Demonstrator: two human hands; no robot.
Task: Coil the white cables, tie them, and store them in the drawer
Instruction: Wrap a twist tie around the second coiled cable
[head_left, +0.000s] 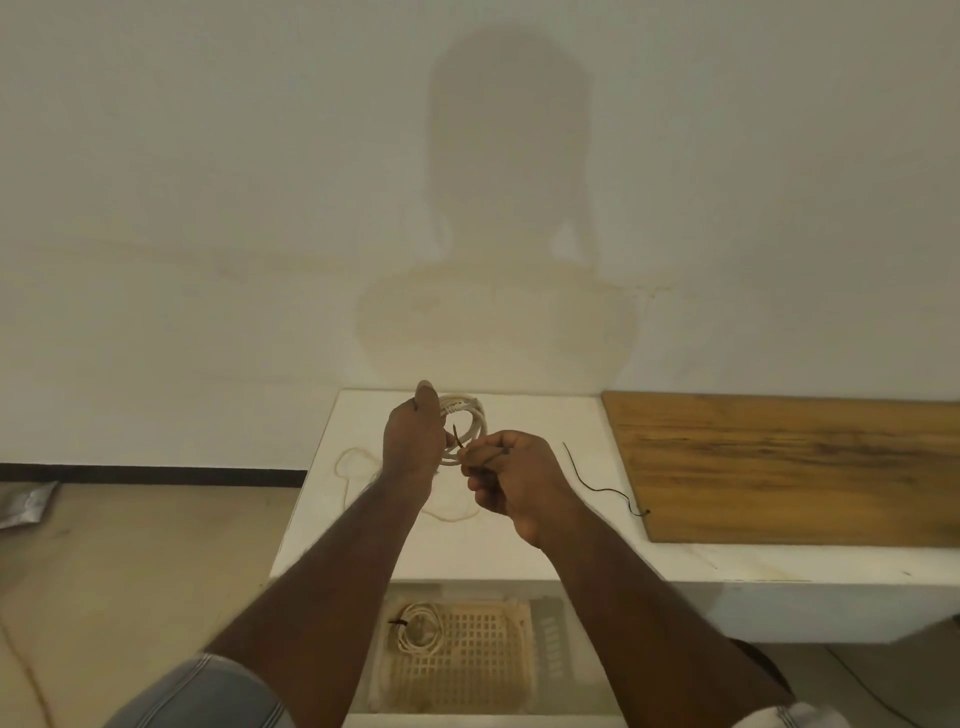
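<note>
centrally, just below mid-frame, the left hand grips a coiled white cable above the white worktop, while the right hand has its fingers curled, pinching a dark tie. judging by this, pull the tie snug while keeping the loops bunched. one tied coil lies in the drawer, lower centre.

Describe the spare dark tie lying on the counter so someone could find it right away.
Start at the wooden board on the white counter. Just off its left edge lies the spare tie, a thin dark wavy strand. Unlike the white cables, it is dark, uncoiled and untouched by either hand.
</note>
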